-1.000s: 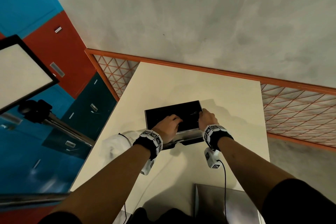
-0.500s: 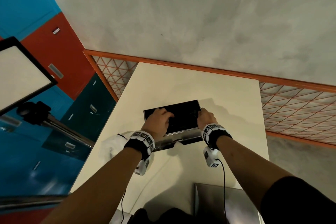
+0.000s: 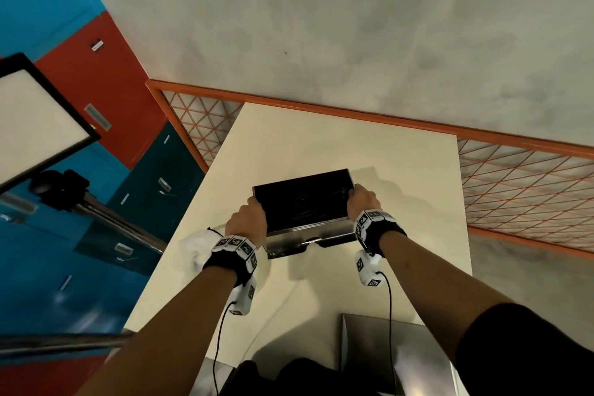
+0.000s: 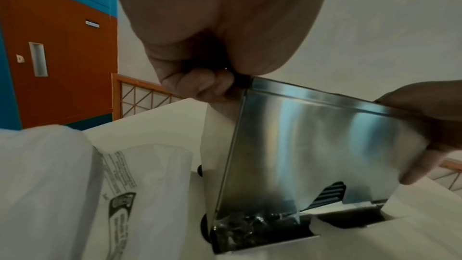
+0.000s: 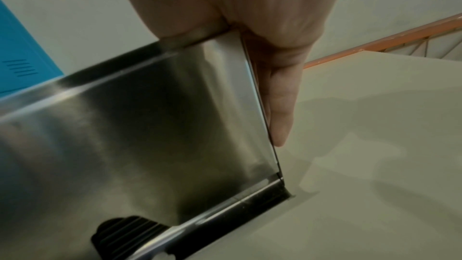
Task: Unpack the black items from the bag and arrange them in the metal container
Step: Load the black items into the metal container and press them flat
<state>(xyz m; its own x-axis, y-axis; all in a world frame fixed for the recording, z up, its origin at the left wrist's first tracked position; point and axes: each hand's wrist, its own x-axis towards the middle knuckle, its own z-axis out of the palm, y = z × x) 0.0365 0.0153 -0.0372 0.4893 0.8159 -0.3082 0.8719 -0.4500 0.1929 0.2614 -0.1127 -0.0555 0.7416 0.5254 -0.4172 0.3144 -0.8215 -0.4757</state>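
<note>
Both hands on the metal container point(image 3: 305, 236) mid-table. My left hand point(image 3: 246, 220) curls over its left rim, my right hand point(image 3: 363, 202) clamps the right rim, fingers down the side wall. Black items point(image 3: 302, 201) fill it to the top. Bag point(image 3: 196, 243) lies slack, just left of the container. Judgement: unpacking looks done; only final positioning remains.

Cream table point(image 3: 369, 151) set against grey wall point(image 3: 353, 26). Orange-framed lattice panel point(image 3: 520, 183) runs behind table, along wall base. Lockers point(image 3: 106, 96) at left: blue, red & dark teal doors w/ slot handles. Lit light panel point(image 3: 35, 119) on stand, far left. Flat metal sheet point(image 3: 395, 354) lies at table's near edge, partly hidden.
</note>
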